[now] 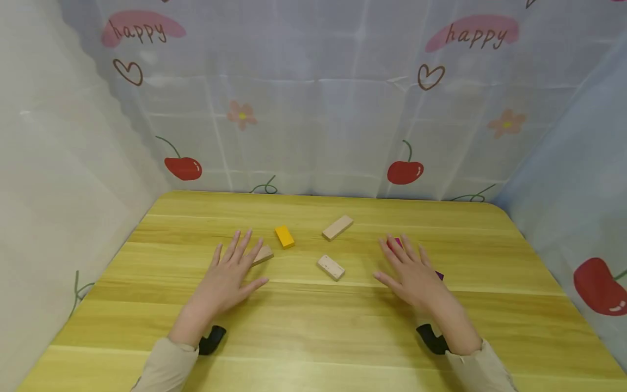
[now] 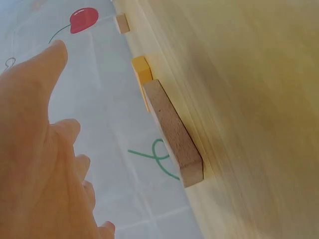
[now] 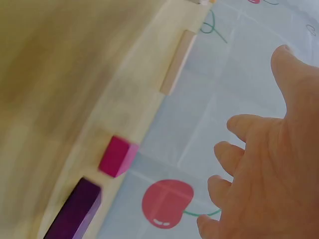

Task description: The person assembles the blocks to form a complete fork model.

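Note:
My left hand [image 1: 225, 280] hovers over the table with its fingers spread, holding nothing. Beneath its fingertips lies a plain wooden block [image 1: 263, 255], partly hidden in the head view and whole in the left wrist view [image 2: 174, 129]. Just beyond it is a yellow block [image 1: 284, 237]. My right hand [image 1: 413, 277], also spread and holding nothing, is above a magenta block [image 1: 398, 242] and a dark purple block [image 1: 439, 275], both partly covered by it. Between the hands lie a pale speckled block [image 1: 331, 267] and, farther back, a light wooden block [image 1: 337, 227].
The wood-grain table [image 1: 313, 337] ends at a back edge against a printed curtain [image 1: 313, 136] with cherries, flowers and lettering. More curtain hangs along the left and right sides. A black strap part [image 1: 211, 341] shows at the left wrist, another black strap part [image 1: 433, 340] at the right.

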Motion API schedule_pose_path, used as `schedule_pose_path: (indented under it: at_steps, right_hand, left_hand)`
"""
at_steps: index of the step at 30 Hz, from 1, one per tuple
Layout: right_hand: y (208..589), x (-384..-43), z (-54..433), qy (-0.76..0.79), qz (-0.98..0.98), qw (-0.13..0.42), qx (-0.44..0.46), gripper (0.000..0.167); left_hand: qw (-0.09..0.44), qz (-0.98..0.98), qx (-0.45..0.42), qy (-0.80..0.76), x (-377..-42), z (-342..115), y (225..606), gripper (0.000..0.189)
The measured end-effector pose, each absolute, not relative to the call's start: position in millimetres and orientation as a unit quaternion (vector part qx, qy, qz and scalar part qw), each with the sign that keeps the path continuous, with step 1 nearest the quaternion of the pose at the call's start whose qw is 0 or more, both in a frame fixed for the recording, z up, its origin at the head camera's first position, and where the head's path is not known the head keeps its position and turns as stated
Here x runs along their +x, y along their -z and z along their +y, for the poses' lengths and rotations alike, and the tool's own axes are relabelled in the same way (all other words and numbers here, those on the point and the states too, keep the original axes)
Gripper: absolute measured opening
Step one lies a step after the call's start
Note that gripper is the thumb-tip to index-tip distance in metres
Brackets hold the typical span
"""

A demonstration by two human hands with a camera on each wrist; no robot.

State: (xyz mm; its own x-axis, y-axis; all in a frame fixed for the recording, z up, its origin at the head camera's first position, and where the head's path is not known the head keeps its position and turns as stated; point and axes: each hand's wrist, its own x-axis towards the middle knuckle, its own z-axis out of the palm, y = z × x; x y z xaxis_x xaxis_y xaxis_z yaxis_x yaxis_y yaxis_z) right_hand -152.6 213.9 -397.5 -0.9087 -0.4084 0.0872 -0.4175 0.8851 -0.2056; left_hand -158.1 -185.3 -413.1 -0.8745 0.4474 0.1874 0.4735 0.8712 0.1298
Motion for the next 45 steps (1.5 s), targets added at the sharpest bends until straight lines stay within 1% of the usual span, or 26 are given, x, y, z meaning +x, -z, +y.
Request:
schedule_pose_path:
  at_steps: [9, 16, 23, 28, 32, 36, 41, 45]
  right_hand:
    - [398.4, -165.8, 190.9, -0.149, -0.962, 0.013, 0.228, 0.077]
    - [407.7, -173.7, 174.1, -0.186, -0.949, -0.004, 0.255, 0.072]
    - [417.2, -184.8, 161.6, -0.210, -0.938, -0.005, 0.276, 0.069]
    - [422.3, -201.6, 153.4, -0.247, -0.926, -0.023, 0.285, 0.067]
    - [424.2, -223.4, 147.7, -0.303, -0.920, -0.023, 0.247, 0.065]
    - [426.0, -244.4, 142.4, -0.335, -0.923, -0.014, 0.189, 0.067]
    - [427.7, -261.2, 133.4, -0.348, -0.927, -0.025, 0.137, 0.077]
    - [431.7, -267.4, 127.7, -0.353, -0.927, -0.035, 0.120, 0.084]
  left_hand:
    - [0.041, -0.966, -0.236, 0.102, -164.9, -187.1, 419.7, 0.078]
    - [0.019, -0.960, -0.231, 0.159, -169.7, -198.3, 429.1, 0.067]
    - [-0.011, -0.955, -0.225, 0.195, -169.9, -209.5, 432.7, 0.056]
    - [-0.014, -0.952, -0.222, 0.208, -167.4, -212.8, 430.1, 0.050]
    - [-0.015, -0.952, -0.217, 0.217, -167.4, -213.2, 428.6, 0.048]
    - [-0.014, -0.951, -0.218, 0.219, -168.9, -213.4, 430.2, 0.047]
    - [-0.008, -0.951, -0.221, 0.217, -170.8, -212.8, 433.2, 0.047]
    - [-0.002, -0.951, -0.220, 0.216, -171.7, -212.7, 435.0, 0.046]
